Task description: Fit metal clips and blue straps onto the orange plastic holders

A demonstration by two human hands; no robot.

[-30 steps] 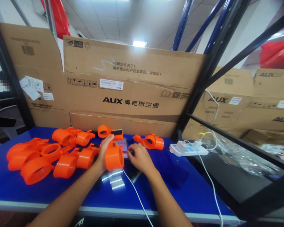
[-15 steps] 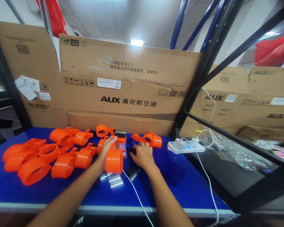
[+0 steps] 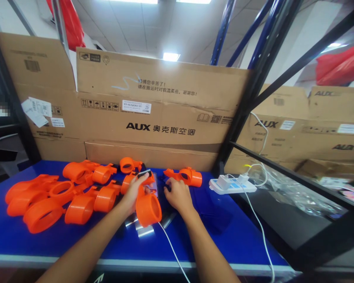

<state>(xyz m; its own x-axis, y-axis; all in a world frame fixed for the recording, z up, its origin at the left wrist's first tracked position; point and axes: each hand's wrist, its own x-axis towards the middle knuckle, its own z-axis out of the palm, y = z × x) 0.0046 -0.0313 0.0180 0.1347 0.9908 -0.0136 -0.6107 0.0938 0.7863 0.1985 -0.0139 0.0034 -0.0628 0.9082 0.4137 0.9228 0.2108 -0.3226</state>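
My left hand (image 3: pixel 133 192) is wrapped round an orange plastic part (image 3: pixel 147 208) with a wide ring end, tilted so its opening faces me. My right hand (image 3: pixel 177 193) rests knuckles up on the blue table (image 3: pixel 76 239), fingers curled over something dark that I cannot make out. A phone (image 3: pixel 155 187) lies between the two hands, partly hidden. Another orange ring part (image 3: pixel 186 176) sits just beyond my right hand.
Several more orange parts (image 3: pixel 56 192) are piled on the table's left half. A white power strip (image 3: pixel 232 184) with chargers lies at right, and a white cable (image 3: pixel 171 247) runs toward me. Large cardboard boxes (image 3: pixel 153 114) wall the back. Black shelf frame (image 3: pixel 253 90) stands right.
My left hand has tilted and lifted the orange part so its ring opening now faces me. My right hand stayed beside the phone, shifting slightly.
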